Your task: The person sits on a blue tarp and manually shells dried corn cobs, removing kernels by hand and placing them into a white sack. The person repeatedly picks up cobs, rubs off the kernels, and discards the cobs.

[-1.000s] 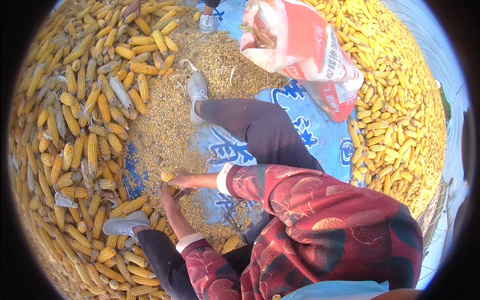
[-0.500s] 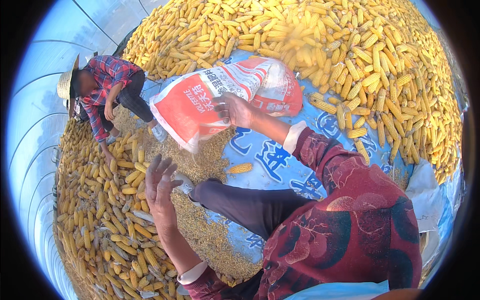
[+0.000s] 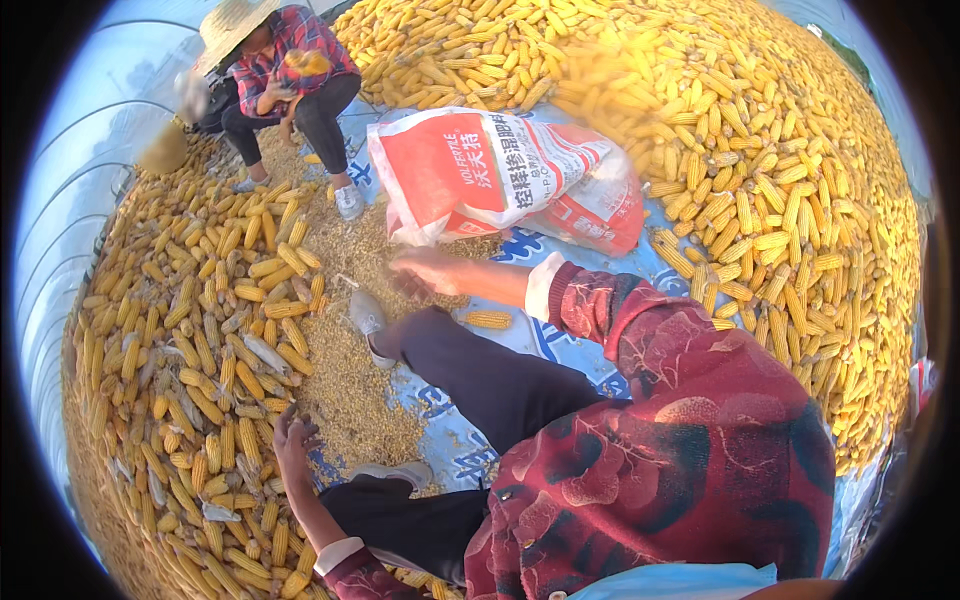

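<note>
My left hand (image 3: 295, 455) hangs low at the edge of a heap of corn cobs (image 3: 190, 400), its fingers spread and bent, with no cob seen in it. Loose kernels (image 3: 360, 425) lie thickly between that heap and my legs. My right hand (image 3: 425, 273) is smeared by motion, reaching over the kernels just below a red and white sack (image 3: 430, 180); nothing shows clearly in its fingers. A single corn cob (image 3: 488, 319) rests on the blue printed sheet (image 3: 530, 345) beside my knee.
A co-worker (image 3: 290, 70) in a straw hat and checked shirt sits at the far left, a blurred cob (image 3: 306, 62) in front of them. A large pile of yellow cobs (image 3: 760, 200) fills the back and right. Clear plastic sheeting (image 3: 90, 130) curves along the left.
My left hand has dropped toward the near cobs. My right hand has come down from the sack toward the kernels. The co-worker has raised their hands from the heap. The view has shifted.
</note>
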`<move>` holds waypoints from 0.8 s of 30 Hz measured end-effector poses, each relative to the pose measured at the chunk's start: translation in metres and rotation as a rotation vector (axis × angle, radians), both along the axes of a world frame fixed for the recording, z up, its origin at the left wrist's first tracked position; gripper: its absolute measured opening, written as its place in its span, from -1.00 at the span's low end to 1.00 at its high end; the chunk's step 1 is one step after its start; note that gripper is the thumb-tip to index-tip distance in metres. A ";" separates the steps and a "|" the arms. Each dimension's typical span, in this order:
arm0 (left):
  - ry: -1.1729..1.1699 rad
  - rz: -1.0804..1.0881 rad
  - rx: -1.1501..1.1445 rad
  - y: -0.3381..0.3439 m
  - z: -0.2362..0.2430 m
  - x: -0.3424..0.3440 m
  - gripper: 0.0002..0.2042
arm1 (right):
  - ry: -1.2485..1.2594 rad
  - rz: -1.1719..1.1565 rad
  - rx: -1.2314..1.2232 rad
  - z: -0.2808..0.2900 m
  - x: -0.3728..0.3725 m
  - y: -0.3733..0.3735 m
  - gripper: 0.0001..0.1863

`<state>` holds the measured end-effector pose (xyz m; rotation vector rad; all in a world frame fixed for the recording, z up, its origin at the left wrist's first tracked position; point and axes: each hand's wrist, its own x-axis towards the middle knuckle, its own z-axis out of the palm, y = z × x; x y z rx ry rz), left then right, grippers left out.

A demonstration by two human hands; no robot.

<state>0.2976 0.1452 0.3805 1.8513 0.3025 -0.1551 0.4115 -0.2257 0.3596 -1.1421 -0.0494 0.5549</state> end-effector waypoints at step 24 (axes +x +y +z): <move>0.129 0.722 -0.221 0.169 -0.182 -0.118 -0.57 | -0.221 0.470 -0.515 -0.033 0.077 0.213 -0.64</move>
